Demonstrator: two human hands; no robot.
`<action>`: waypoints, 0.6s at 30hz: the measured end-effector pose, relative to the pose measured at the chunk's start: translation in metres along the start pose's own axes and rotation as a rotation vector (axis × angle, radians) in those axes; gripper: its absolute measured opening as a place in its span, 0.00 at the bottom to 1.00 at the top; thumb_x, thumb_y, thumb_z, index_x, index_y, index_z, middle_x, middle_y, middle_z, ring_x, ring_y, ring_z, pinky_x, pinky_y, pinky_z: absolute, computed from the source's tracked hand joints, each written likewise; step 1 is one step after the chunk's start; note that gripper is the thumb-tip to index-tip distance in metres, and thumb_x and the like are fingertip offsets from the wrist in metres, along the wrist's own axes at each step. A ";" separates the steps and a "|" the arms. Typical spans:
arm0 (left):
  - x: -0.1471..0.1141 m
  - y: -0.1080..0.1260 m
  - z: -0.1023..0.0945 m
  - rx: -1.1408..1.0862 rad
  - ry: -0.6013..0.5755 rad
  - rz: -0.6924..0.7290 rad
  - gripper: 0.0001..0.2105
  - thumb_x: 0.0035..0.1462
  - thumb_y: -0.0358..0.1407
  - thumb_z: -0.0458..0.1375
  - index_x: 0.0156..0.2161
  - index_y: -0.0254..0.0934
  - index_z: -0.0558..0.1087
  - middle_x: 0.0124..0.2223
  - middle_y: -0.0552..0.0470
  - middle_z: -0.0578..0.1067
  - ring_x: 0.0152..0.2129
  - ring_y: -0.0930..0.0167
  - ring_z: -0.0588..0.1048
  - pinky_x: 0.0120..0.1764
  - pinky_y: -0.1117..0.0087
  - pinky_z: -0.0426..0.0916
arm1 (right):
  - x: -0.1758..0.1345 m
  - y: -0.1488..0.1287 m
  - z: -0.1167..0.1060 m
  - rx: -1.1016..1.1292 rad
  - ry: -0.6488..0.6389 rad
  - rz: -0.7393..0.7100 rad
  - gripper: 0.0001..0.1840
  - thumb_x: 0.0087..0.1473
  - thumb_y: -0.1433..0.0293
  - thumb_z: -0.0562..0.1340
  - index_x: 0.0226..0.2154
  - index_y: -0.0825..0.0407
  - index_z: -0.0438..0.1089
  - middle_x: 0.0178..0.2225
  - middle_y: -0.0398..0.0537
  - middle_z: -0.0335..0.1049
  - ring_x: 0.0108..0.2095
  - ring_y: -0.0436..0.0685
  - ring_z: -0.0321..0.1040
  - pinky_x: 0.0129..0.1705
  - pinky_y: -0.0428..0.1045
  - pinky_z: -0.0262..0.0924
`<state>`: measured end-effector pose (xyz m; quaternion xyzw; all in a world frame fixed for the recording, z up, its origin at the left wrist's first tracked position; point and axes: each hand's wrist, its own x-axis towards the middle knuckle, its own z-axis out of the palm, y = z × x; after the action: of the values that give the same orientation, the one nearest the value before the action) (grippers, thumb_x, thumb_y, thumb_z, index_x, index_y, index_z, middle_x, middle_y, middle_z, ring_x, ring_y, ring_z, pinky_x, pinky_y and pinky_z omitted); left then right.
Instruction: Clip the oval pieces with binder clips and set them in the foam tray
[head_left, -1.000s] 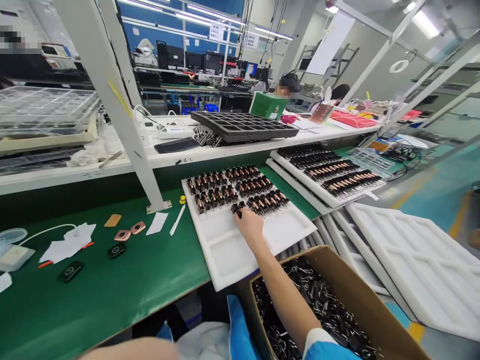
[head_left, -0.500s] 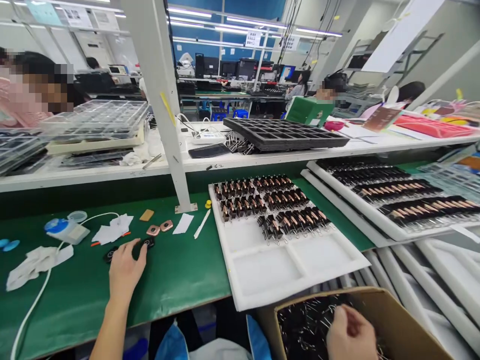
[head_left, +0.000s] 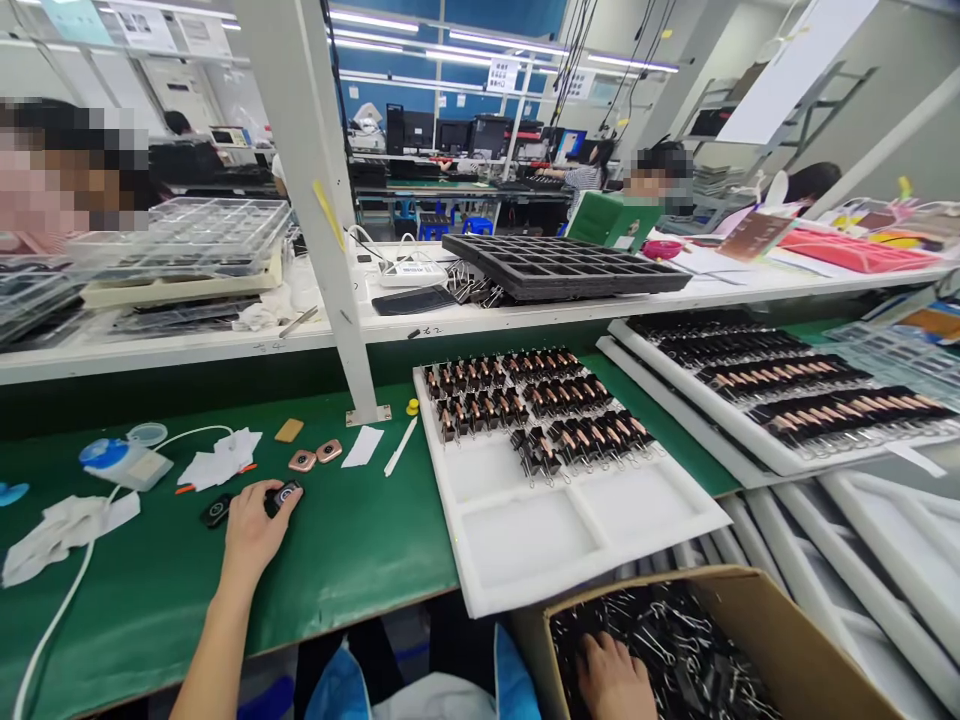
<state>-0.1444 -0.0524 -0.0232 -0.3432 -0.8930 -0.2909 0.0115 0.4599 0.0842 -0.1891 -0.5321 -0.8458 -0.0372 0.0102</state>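
My left hand [head_left: 251,530] pinches a black watch-like piece [head_left: 285,494] with a round back between thumb and fingers, low over the green mat. A similar black piece [head_left: 217,511] lies just left of that hand. Beyond it rest two rose-gold watch-like pieces [head_left: 302,460] and a small tan block [head_left: 289,430]. My right hand [head_left: 616,680] is down among loose black binder clips [head_left: 690,640] in a cardboard box [head_left: 795,620]; its fingers are somewhat apart, their tips partly hidden. A white foam tray [head_left: 525,545] holds rows of clipped pieces [head_left: 555,400].
On the left of the mat are a blue-topped bottle [head_left: 124,462], crumpled tissue [head_left: 71,530] and a white cable. A white post [head_left: 322,220] rises before the shelf, where a black compartment tray [head_left: 562,268] sits. More filled foam trays [head_left: 780,470] lie right. People sit beyond.
My right hand has moved left and down into the binder clips, its fingers no longer pinched together. The black piece in my left hand now shows its round back more fully.
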 end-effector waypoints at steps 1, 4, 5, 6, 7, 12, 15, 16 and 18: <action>-0.001 0.003 -0.002 -0.037 -0.006 -0.036 0.21 0.54 0.55 0.58 0.41 0.39 0.73 0.43 0.42 0.78 0.43 0.53 0.74 0.50 0.53 0.67 | 0.002 0.007 0.003 0.017 -0.028 -0.013 0.14 0.54 0.72 0.59 0.37 0.48 0.81 0.41 0.59 0.81 0.42 0.68 0.78 0.42 0.59 0.69; -0.005 0.011 -0.006 -0.170 -0.003 -0.181 0.22 0.49 0.55 0.63 0.41 0.41 0.73 0.39 0.46 0.79 0.39 0.56 0.77 0.45 0.57 0.69 | 0.006 0.022 0.005 0.113 -0.112 -0.016 0.13 0.56 0.72 0.58 0.39 0.50 0.79 0.40 0.59 0.81 0.44 0.66 0.78 0.47 0.55 0.70; -0.006 0.014 -0.007 -0.223 0.015 -0.225 0.22 0.47 0.55 0.64 0.41 0.41 0.73 0.38 0.47 0.79 0.37 0.58 0.77 0.43 0.58 0.70 | 0.007 0.024 0.002 0.144 -0.143 -0.013 0.14 0.57 0.72 0.58 0.39 0.52 0.79 0.40 0.59 0.81 0.45 0.66 0.78 0.48 0.54 0.69; -0.007 0.015 -0.008 -0.279 0.034 -0.259 0.23 0.45 0.55 0.66 0.41 0.41 0.73 0.38 0.48 0.79 0.36 0.59 0.77 0.42 0.59 0.70 | 0.008 0.025 -0.003 0.170 -0.176 -0.010 0.14 0.58 0.72 0.57 0.40 0.53 0.78 0.40 0.60 0.81 0.45 0.65 0.78 0.48 0.53 0.69; -0.008 0.017 -0.007 -0.338 0.049 -0.283 0.24 0.43 0.54 0.67 0.41 0.40 0.74 0.38 0.48 0.79 0.35 0.60 0.77 0.42 0.59 0.71 | 0.009 0.025 -0.010 0.185 -0.209 -0.002 0.15 0.59 0.72 0.56 0.40 0.55 0.78 0.40 0.61 0.81 0.45 0.65 0.78 0.48 0.53 0.68; -0.014 0.033 -0.001 -0.611 0.016 -0.378 0.27 0.38 0.51 0.71 0.43 0.40 0.77 0.38 0.49 0.80 0.32 0.63 0.79 0.42 0.60 0.74 | 0.012 0.019 -0.050 0.118 -0.299 0.051 0.17 0.60 0.76 0.53 0.38 0.54 0.78 0.37 0.61 0.80 0.40 0.66 0.78 0.43 0.53 0.66; -0.020 0.057 0.005 -0.712 -0.039 -0.385 0.27 0.37 0.49 0.73 0.43 0.39 0.79 0.38 0.48 0.81 0.32 0.63 0.79 0.41 0.60 0.75 | 0.013 0.019 -0.062 0.124 -0.315 0.065 0.17 0.62 0.75 0.53 0.38 0.54 0.78 0.34 0.60 0.80 0.38 0.65 0.79 0.40 0.53 0.66; -0.022 0.066 0.007 -0.737 -0.062 -0.377 0.27 0.37 0.49 0.73 0.43 0.38 0.79 0.38 0.47 0.81 0.32 0.63 0.79 0.40 0.60 0.75 | 0.014 0.021 -0.065 0.150 -0.293 0.083 0.18 0.63 0.73 0.51 0.37 0.54 0.77 0.34 0.60 0.80 0.38 0.65 0.79 0.41 0.53 0.66; -0.027 0.082 0.011 -0.782 -0.110 -0.352 0.27 0.37 0.49 0.73 0.43 0.38 0.79 0.40 0.46 0.82 0.32 0.63 0.79 0.39 0.62 0.75 | 0.017 0.026 -0.070 0.236 -0.197 0.149 0.20 0.64 0.70 0.49 0.35 0.52 0.76 0.36 0.60 0.80 0.40 0.64 0.78 0.42 0.53 0.66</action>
<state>-0.0714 -0.0143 0.0041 -0.1792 -0.7600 -0.5859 -0.2169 0.4746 0.1059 -0.1174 -0.5896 -0.7994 0.1155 -0.0079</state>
